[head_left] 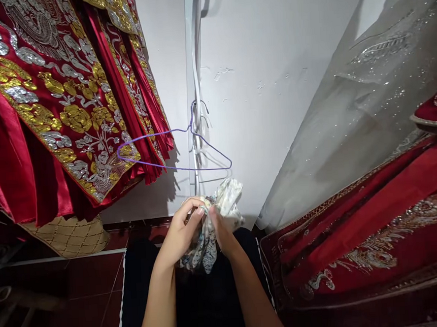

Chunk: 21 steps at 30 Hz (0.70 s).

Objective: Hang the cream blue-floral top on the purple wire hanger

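Both of my hands meet on a bunched piece of light patterned cloth (230,195), low in the middle of the view. My left hand (185,222) pinches its gathered upper part between thumb and fingers. Close against it, my right hand (220,227) is closed on the same cloth, with most of its fingers hidden. Folds of the cloth hang between my wrists over my dark trousers. Just beyond my hands, a bare purple hanger (174,168) hangs from a white rack (194,76) at the wall.
Red garments with gold and silver embroidery (78,118) hang at the left. On the right are a sheer sparkling white dress (323,127) and red embroidered clothing (375,242). A beige quilted piece (71,236) hangs low left, above the dark red tiled floor (90,309).
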Available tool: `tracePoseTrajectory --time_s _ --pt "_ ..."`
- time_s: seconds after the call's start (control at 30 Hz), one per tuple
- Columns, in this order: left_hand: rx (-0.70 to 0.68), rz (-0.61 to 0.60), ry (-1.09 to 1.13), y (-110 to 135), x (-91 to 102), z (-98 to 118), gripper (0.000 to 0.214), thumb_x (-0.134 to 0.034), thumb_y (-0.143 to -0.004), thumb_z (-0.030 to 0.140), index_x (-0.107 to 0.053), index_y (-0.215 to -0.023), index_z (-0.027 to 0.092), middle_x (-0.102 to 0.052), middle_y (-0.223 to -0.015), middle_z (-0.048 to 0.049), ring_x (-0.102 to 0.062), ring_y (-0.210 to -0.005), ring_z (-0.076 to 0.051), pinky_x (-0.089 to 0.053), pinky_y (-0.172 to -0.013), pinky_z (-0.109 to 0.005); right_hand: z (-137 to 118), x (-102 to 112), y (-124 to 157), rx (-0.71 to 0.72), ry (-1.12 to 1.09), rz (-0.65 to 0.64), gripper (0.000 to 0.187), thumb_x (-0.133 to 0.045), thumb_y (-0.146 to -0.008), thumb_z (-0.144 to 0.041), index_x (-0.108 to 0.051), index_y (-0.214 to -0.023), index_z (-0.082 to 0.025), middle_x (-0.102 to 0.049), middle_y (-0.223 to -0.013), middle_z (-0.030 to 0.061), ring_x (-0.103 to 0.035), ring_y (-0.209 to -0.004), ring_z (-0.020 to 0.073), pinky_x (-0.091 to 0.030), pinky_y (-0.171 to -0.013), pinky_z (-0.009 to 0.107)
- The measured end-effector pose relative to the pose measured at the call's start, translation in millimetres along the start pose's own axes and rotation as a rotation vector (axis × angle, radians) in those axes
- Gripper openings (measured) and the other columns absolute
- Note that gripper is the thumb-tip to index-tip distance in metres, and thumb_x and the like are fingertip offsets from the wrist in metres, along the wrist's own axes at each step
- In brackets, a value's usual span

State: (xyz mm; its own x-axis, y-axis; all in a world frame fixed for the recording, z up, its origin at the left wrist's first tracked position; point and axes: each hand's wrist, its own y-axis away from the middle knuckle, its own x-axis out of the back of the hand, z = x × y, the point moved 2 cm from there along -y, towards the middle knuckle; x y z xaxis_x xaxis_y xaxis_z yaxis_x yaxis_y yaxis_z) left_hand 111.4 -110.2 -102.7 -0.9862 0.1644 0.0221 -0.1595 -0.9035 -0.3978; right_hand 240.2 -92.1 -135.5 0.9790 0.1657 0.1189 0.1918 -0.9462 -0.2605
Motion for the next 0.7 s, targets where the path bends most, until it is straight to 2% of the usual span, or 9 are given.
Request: tracePoseTrajectory --time_s 0.1,0.17,0.2,0.3,0.37,0.43,0.53,0.63,0.7 --pt "0.0 0.044 0.004 -3 5.4 -7 0.031 -0.059 -0.092 0.038 -0.064 -0.12 0.025 -0.063 -0.126 -0.0092 -0.053 -0.125 -0.029 -0.037 -0.109 -0.04 -5 0 4 -0.003 -0.043 -0.088 0.029 -0.061 -0.089 -0.044 -0.063 -0.108 -0.023 -0.066 -0.111 0.0072 -0.059 -0.111 0.0248 -0.047 -0.098 0.036" --pt "0.021 0.038 0.014 -3 9.1 -14 0.044 -0.059 -0.092 0.038 -0.057 -0.134 0.027 -0.06 -0.134 -0.0094 -0.05 -0.131 -0.03 -0.038 -0.11 -0.041 -4 1 7 -0.034 -0.033 -0.15 0.024 -0.071 -0.08 -0.032 -0.065 -0.101 -0.022 -0.068 -0.101 0.0048 -0.063 -0.1 0.0243 -0.05 -0.088 0.034" --pt "0.048 0.007 0.012 -3 10.0 -18 0.043 -0.057 -0.093 0.039 -0.057 -0.135 0.027 -0.061 -0.133 -0.0096 -0.051 -0.13 -0.029 -0.039 -0.109 -0.041 -2 2 8 -0.058 -0.041 -0.167 0.02 -0.071 -0.077 -0.027 -0.066 -0.096 -0.021 -0.069 -0.093 0.0035 -0.064 -0.09 0.023 -0.051 -0.081 0.032" --pt "0.166 -0.128 -0.003 0 10.1 -33 0.036 -0.049 -0.096 0.045 -0.072 -0.111 0.023 -0.071 -0.108 -0.0091 -0.063 -0.109 -0.028 -0.046 -0.099 -0.038 9 12 10 -0.104 -0.073 -0.117 0.003 -0.065 -0.075 -0.021 -0.064 -0.076 -0.018 -0.063 -0.068 0.0 -0.057 -0.064 0.017 -0.045 -0.061 0.028" --pt "0.222 -0.211 0.001 3 8.5 -40 0.035 -0.054 -0.093 0.048 -0.075 -0.089 0.02 -0.072 -0.089 -0.007 -0.066 -0.092 -0.027 -0.051 -0.089 -0.035 17 25 9 -0.062 -0.053 -0.005 0.007 -0.064 -0.074 -0.022 -0.062 -0.069 -0.018 -0.06 -0.064 -0.0003 -0.054 -0.061 0.0161 -0.043 -0.059 0.028" --pt "0.257 -0.279 0.0 6 4.9 -42 0.031 -0.063 -0.086 0.048 -0.073 -0.079 0.019 -0.071 -0.08 -0.0047 -0.064 -0.083 -0.026 -0.052 -0.081 -0.033 21 39 7 0.007 -0.016 0.17 0.007 -0.064 -0.076 -0.024 -0.065 -0.072 -0.018 -0.063 -0.069 0.0013 -0.056 -0.066 0.0179 -0.045 -0.063 0.03" --pt "0.251 -0.291 -0.053 8 -4.1 -40 0.027 -0.066 -0.084 0.045 -0.072 -0.081 0.019 -0.069 -0.08 -0.0029 -0.062 -0.083 -0.025 -0.05 -0.078 -0.031 21 54 4 0.099 0.016 0.344 0.015 -0.064 -0.079 -0.027 -0.069 -0.09 -0.019 -0.068 -0.087 0.0044 -0.06 -0.078 0.0209 -0.047 -0.07 0.032" --pt "0.186 -0.251 -0.136 9 -13.7 -37 0.027 -0.055 -0.091 0.041 -0.069 -0.087 0.019 -0.068 -0.084 -0.0037 -0.06 -0.084 -0.024 -0.048 -0.079 -0.03 20 54 3 0.119 0.015 0.326 0.025 -0.062 -0.083 -0.029 -0.068 -0.106 -0.022 -0.067 -0.091 0.0042 -0.058 -0.076 0.0197 -0.046 -0.068 0.031" --pt "0.136 -0.217 -0.188 9 -15.8 -39 0.027 -0.049 -0.095 0.037 -0.067 -0.088 0.019 -0.066 -0.088 -0.0055 -0.059 -0.087 -0.024 -0.046 -0.081 -0.031 24 48 4 0.113 -0.006 0.303 0.023 -0.061 -0.086 -0.031 -0.067 -0.106 -0.022 -0.066 -0.087 0.0037 -0.056 -0.072 0.0189 -0.045 -0.065 0.031"
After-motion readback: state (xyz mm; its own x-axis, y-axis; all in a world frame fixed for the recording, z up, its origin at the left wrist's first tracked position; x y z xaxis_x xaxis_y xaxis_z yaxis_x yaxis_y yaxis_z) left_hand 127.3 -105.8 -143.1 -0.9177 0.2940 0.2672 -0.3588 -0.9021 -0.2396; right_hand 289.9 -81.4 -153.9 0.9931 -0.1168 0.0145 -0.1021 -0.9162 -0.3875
